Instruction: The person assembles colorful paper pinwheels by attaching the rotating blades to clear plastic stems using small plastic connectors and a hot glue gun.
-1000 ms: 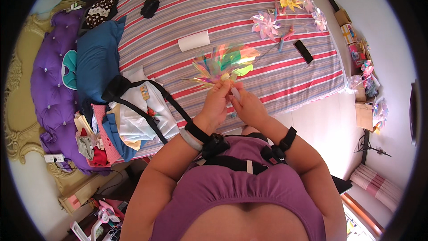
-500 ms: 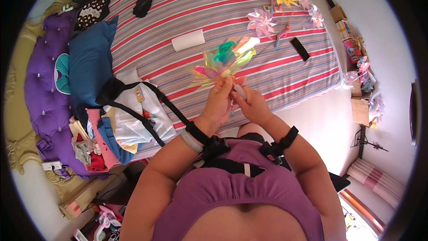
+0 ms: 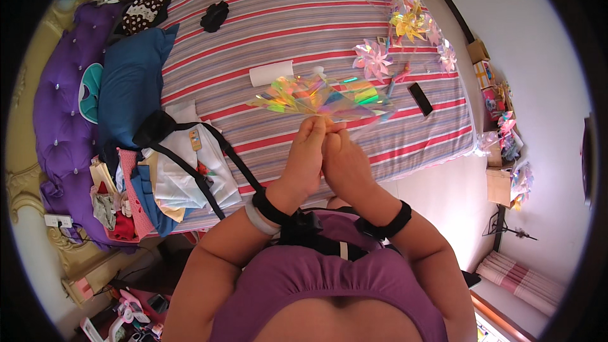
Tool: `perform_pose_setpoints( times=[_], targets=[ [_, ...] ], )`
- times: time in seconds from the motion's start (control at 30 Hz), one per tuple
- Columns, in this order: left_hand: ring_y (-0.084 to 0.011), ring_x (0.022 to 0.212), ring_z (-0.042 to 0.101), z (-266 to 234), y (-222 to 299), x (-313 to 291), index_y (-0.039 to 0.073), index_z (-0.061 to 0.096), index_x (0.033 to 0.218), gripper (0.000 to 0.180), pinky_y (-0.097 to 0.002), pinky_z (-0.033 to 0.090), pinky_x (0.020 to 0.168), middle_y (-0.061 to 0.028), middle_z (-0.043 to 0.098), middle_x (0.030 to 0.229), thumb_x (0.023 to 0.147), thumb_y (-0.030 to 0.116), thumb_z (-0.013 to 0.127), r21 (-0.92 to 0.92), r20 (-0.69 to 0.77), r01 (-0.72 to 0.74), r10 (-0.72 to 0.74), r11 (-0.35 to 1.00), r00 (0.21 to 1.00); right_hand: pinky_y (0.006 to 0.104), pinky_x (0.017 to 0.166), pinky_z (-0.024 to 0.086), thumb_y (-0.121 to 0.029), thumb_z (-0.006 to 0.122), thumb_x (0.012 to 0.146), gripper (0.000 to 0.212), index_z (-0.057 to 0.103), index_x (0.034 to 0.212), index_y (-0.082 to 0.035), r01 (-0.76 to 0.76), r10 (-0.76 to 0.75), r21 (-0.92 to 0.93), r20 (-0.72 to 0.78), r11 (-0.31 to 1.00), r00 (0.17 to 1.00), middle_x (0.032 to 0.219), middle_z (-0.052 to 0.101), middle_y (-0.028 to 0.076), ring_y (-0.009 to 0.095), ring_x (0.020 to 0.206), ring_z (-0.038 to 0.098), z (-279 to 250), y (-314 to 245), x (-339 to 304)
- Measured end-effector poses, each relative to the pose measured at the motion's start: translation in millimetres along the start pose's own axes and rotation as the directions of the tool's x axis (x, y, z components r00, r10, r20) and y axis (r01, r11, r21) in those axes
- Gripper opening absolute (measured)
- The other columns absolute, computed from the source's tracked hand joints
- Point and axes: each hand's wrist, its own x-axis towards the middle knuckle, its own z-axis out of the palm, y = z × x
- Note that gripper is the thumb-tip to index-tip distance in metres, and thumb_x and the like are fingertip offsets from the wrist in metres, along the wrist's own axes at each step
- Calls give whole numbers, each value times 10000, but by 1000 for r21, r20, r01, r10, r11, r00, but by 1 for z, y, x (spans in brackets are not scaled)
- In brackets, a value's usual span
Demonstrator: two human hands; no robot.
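Observation:
Held up over the near side of the bed is an iridescent pinwheel (image 3: 329, 98), its clear film petals catching yellow, green and pink light. My left hand (image 3: 307, 155) pinches it at the base with thumb and fingertips. Pressed against it, my right hand (image 3: 345, 161) is closed round the lower part; the stick itself is hidden behind the fingers. Beyond the petals lies a white paper roll (image 3: 271, 73). To the right, a pink pinwheel (image 3: 372, 60) and a yellow pinwheel (image 3: 407, 24) rest among several others on the striped sheet.
A black phone (image 3: 420, 99) lies near the bed's right edge. At the left are a blue pillow (image 3: 131, 88), folded white cloth (image 3: 190, 177) and a black strap (image 3: 237, 158). A dark scrunchie-like item (image 3: 215, 16) sits farther back. Cardboard boxes (image 3: 500, 187) line the right wall.
The pinwheel has turned and its petals now spread flatter and wider. My right hand has rotated, closing in beside the left. The view has shifted slightly.

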Motion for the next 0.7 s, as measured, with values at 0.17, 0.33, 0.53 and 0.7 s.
perform_pose_setpoints(
  times=[0.17, 0.33, 0.53, 0.7],
  targets=[
    [-72, 628, 456, -22, -3, 24, 84, 478, 945, 149, -191, 386, 577, 21, 465, 691, 984, 202, 396, 171, 47, -636, 639, 752, 768, 418, 873, 447, 13, 527, 717, 582, 338, 1252, 144, 252, -258, 288, -15, 924, 966, 1274, 373, 317, 422, 1033, 500, -18, -16, -2],
    [-48, 515, 370, -50, 24, -12, 13, 503, 979, 147, -213, 333, 465, 30, 433, 627, 961, 115, 398, 379, 123, -567, 568, 731, 814, 376, 786, 508, 81, 529, 772, 233, 642, 960, 2, 277, -426, 686, 54, 673, 903, 877, 665, 162, 303, 866, 648, -139, 2, -33],
    [-46, 533, 508, -50, 38, -61, -14, 569, 915, 126, -199, 393, 486, -10, 537, 620, 901, 95, 508, 728, 318, -414, 266, 547, 910, 268, 653, 425, -82, 519, 884, 209, 555, 1078, -15, 52, -48, 676, -24, 735, 999, 850, 588, 70, 123, 730, 511, -134, 25, -3],
    [-60, 520, 511, -65, 14, -61, -14, 583, 865, 230, -216, 396, 466, -21, 564, 626, 920, 193, 500, 689, 374, -394, 168, 608, 912, 291, 655, 445, -149, 533, 904, 218, 546, 1062, 1, -119, -132, 702, 293, 702, 947, 815, 568, 106, 178, 729, 551, -78, 26, -16]
  ],
)
